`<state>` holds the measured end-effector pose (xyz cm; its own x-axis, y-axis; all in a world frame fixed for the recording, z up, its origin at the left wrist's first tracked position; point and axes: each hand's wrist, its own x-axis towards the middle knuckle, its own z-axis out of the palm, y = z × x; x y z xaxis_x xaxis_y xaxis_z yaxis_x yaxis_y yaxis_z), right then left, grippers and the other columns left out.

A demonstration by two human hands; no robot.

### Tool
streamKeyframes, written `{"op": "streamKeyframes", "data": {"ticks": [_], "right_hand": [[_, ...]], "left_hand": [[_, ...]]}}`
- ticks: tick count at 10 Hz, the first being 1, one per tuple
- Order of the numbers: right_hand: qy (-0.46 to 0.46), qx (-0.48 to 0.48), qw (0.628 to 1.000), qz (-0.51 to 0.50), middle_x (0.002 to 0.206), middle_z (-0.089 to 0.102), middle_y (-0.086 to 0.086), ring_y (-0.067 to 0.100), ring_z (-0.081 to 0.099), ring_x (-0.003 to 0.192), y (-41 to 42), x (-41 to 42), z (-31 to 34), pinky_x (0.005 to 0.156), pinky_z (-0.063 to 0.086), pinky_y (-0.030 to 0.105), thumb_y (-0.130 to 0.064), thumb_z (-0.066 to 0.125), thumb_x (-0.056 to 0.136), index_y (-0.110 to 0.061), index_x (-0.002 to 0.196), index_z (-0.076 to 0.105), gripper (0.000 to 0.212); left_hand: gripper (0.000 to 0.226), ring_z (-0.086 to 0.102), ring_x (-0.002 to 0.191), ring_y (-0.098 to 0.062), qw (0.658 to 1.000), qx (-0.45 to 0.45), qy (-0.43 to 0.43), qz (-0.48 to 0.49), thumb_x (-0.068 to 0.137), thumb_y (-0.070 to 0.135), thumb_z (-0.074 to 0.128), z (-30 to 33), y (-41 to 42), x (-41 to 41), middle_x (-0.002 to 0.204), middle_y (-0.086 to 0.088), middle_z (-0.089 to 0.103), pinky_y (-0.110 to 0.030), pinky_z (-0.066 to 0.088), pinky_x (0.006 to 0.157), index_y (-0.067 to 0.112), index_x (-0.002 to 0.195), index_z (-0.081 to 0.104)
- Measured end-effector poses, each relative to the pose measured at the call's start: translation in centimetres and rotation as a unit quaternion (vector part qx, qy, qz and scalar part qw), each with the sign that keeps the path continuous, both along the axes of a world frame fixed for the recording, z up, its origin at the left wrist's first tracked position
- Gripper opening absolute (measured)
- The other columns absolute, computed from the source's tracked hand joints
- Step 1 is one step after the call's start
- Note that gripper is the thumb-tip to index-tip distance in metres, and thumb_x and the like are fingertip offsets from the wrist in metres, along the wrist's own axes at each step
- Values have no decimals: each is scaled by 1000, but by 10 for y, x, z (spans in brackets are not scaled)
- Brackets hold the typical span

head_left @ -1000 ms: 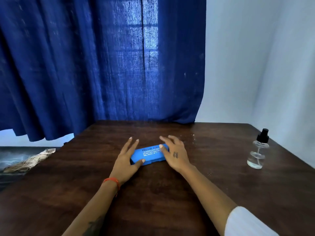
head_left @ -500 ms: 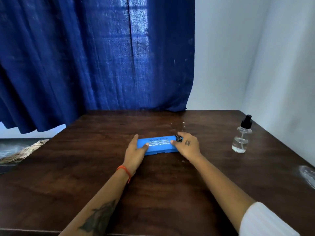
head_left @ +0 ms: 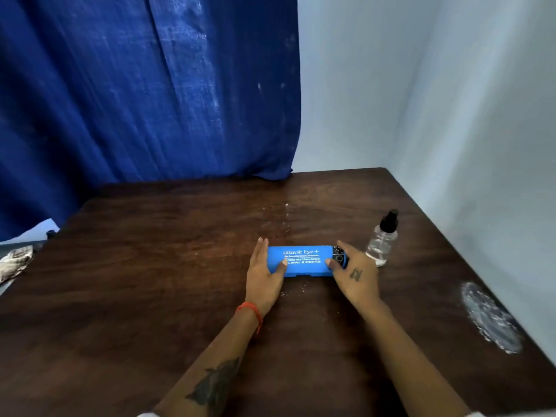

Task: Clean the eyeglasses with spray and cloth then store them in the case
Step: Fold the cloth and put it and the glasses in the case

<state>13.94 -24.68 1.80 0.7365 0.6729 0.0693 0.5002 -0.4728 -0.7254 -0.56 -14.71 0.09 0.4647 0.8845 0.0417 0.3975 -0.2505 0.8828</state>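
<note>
A blue eyeglass case [head_left: 304, 260] with white lettering lies closed on the dark wooden table [head_left: 150, 296], lengthwise across the middle. My left hand [head_left: 264, 275] grips its left end, thumb on the lid. My right hand [head_left: 355, 273] grips its right end, thumb on the lid by a black patterned patch. A clear spray bottle [head_left: 382, 239] with a black nozzle stands upright just right of the case. A pale, thin cloth [head_left: 489, 317] lies flat near the table's right edge. No eyeglasses are visible.
A blue curtain [head_left: 144, 91] hangs behind the table's far edge. A pale wall [head_left: 481, 145] runs along the right side. A crumpled checked cloth [head_left: 15, 261] lies off the table at far left.
The view has swung right and down, bringing the pale cloth fully into sight. Both hands stay at the ends of the case, which now lies straighter across the table.
</note>
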Motion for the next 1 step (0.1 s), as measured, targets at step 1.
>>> {"op": "streamKeyframes", "data": {"ticks": [1], "right_hand": [[-15,-26,999,16,135,51,15,28,47,124,-1,-8,6,103,33,30,-20,63,86,-6,135,45,54]], "left_hand": [[68,9,144,-15,999,5,47,-13,90,20,56,8,-6,-3,157,-4,10,-14,7,107,12,146,17]]}}
